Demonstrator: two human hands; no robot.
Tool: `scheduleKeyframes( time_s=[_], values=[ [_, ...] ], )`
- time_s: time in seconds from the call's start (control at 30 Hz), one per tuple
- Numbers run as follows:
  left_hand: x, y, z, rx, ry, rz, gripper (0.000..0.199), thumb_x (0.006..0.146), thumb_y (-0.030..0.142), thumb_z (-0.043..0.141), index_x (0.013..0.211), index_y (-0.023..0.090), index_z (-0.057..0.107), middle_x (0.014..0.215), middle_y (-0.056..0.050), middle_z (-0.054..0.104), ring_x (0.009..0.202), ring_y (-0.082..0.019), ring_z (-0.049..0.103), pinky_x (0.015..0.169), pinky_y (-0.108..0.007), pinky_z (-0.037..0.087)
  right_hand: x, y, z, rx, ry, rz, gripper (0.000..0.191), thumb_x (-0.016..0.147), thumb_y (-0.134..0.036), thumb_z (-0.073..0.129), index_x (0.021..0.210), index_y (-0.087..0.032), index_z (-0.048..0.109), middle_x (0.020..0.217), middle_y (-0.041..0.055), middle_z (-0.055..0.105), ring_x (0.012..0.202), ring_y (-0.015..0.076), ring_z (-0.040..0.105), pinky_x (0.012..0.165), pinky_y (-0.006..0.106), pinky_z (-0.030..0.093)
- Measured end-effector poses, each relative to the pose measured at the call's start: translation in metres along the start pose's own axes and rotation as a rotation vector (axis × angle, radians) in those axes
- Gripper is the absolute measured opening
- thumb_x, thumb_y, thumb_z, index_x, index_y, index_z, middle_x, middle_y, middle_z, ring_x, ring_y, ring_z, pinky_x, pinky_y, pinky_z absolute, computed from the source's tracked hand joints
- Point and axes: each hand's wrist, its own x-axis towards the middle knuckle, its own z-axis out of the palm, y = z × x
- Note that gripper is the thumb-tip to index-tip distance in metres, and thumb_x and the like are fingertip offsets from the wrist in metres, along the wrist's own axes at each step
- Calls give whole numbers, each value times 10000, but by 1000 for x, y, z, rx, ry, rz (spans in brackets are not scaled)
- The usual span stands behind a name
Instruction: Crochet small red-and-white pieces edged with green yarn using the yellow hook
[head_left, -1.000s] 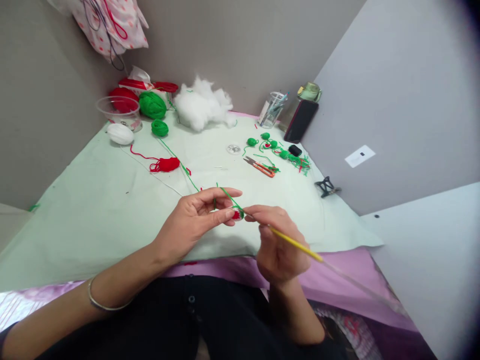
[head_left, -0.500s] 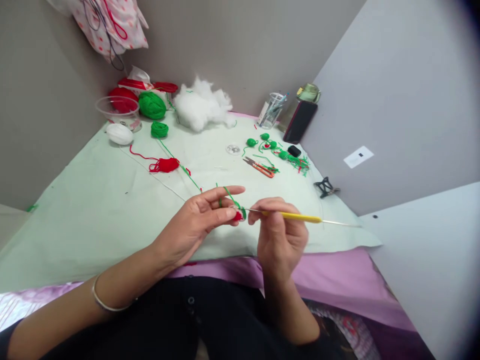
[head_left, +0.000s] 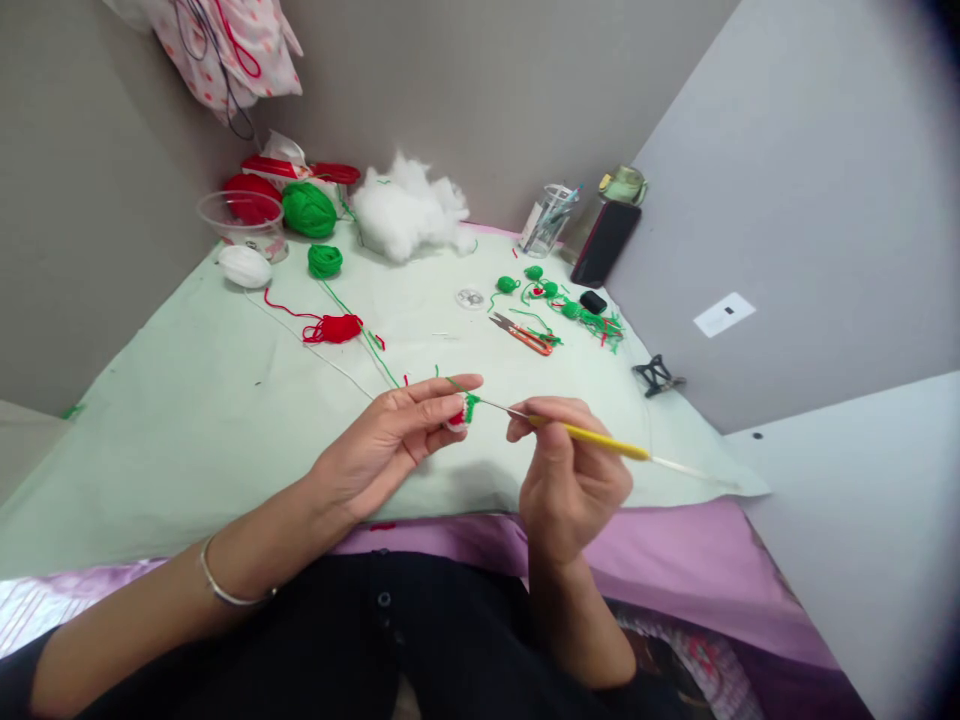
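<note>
My left hand pinches a small crocheted piece in red, white and green between thumb and fingers. Green yarn runs from the small green ball to the left fingers. A yellow-handled crochet hook lies in my right hand, whose fingers are closed around its grip. The hook's thin metal tip meets the green edge of the piece; the exact loop is too small to make out. The hook's far end points out to the right.
Orange thread snips lie beyond the hands, near green crocheted balls and yarn scraps. White stuffing, a plastic tub, red yarn and a white ball sit farther back. A phone leans at right.
The crocheted piece has tilted and shifted slightly left, with the left index finger lower. My right hand has moved slightly right, and the hook now slants down toward its far end.
</note>
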Motion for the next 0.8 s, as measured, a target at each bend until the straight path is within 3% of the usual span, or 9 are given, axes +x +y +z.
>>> scheduleKeyframes(
  time_s=[0.07, 0.2, 0.3, 0.57, 0.8],
  values=[
    [-1, 1, 0, 55, -7, 61, 260, 818, 183, 845, 1077, 205, 838, 838, 14, 679, 797, -83, 622, 837, -201, 518, 3, -1, 1, 145, -15, 126, 195, 1027, -218, 554, 1025, -251, 746, 865, 25, 698, 675, 140, 635, 617, 316, 553],
    [-3, -1, 0, 232, -58, 169, 294, 831, 211, 848, 1119, 267, 829, 800, 31, 674, 804, -95, 621, 807, -206, 493, 3, -1, 3, 168, -96, 114, 158, 1003, -216, 610, 1030, -245, 763, 925, 39, 742, 806, 163, 680, 688, 322, 573],
    [-4, -1, -3, 320, -64, 222, 264, 866, 269, 823, 1130, 277, 825, 831, 20, 676, 803, -116, 617, 794, -242, 503, 2, 1, 1, 172, -80, 154, 161, 1012, -230, 597, 1040, -249, 754, 909, 30, 746, 739, 148, 667, 668, 319, 565],
    [-7, 5, -3, 354, -58, 231, 349, 824, 257, 851, 1169, 247, 798, 874, 3, 698, 803, -150, 679, 873, -321, 547, 6, 2, -4, 280, -115, 274, 145, 1021, -287, 596, 1010, -232, 730, 905, 33, 759, 719, 143, 682, 682, 319, 575],
    [-8, 6, -4, 355, -80, 182, 292, 849, 272, 823, 1140, 246, 814, 860, 5, 669, 794, -137, 675, 870, -296, 539, 10, 4, -2, 448, -117, 305, 163, 1035, -298, 565, 973, -222, 694, 857, 25, 772, 651, 135, 690, 612, 288, 588]
  ],
)
